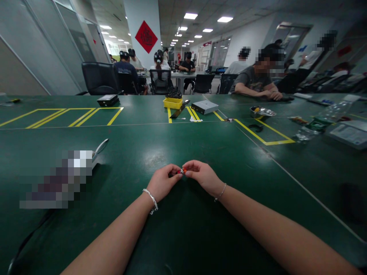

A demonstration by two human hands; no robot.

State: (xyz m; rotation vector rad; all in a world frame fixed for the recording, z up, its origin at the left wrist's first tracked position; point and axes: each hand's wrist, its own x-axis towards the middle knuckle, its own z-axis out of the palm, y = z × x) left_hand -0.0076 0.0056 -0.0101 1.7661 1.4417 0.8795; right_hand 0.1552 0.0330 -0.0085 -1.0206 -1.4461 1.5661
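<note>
Both hands meet over the middle of the green table point(134, 229), fingertips almost touching. Between them is a small red, orange and silver piece point(182, 171), too small to name its kind. My left hand point(163, 181) pinches its left end between thumb and fingers. On the other end, my right hand point(204, 176) closes its thumb and fingertips. Most of the piece is hidden by the fingertips. Each wrist wears a bracelet.
To the left lies a blurred-out device point(61, 177) with a cable. Farther back are a yellow bin point(172, 103), a grey box point(204, 107), a black box point(108, 100), a metal dish point(262, 112) and a plastic bottle point(327, 118). A person point(256, 74) sits across the table.
</note>
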